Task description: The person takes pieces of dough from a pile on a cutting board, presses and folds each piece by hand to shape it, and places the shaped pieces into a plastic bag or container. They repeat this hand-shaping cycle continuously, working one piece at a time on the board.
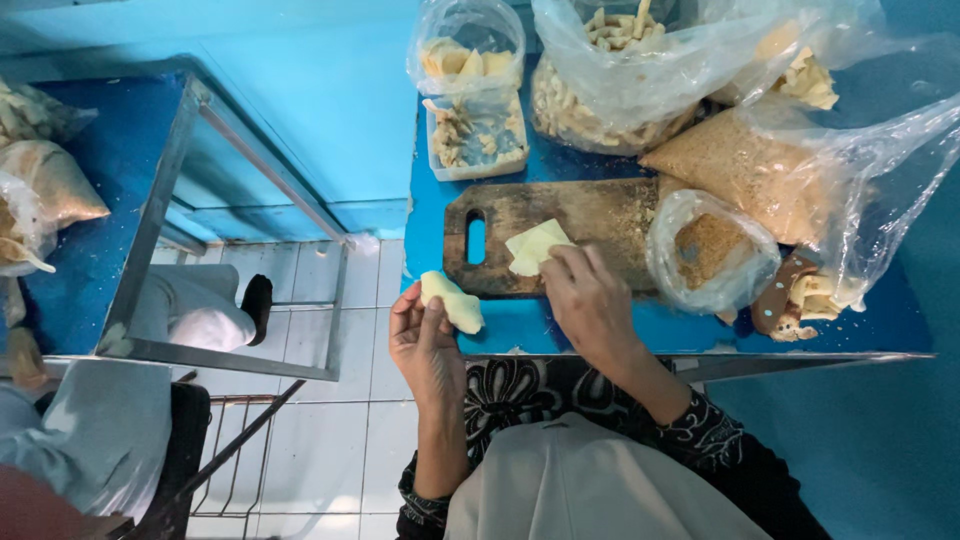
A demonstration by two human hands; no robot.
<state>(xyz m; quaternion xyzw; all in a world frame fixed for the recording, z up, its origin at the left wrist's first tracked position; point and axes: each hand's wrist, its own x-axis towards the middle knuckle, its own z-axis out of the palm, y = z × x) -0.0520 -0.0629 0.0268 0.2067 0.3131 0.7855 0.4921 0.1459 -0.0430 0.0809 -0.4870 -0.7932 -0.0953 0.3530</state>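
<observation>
My left hand (425,345) holds a pale rolled piece of dough (452,301) at the near left edge of the blue table (520,328). My right hand (590,300) rests on a worn wooden cutting board (600,215), its fingertips touching thin pale yellow dough sheets (533,246) lying on the board.
Behind the board stand a plastic tub (476,140) and clear bags of pale fried pieces (610,90). A bag of brown crumbs (745,170) and a smaller open crumb bag (708,250) lie to the right. Another person sits at the left, by a metal frame (160,210).
</observation>
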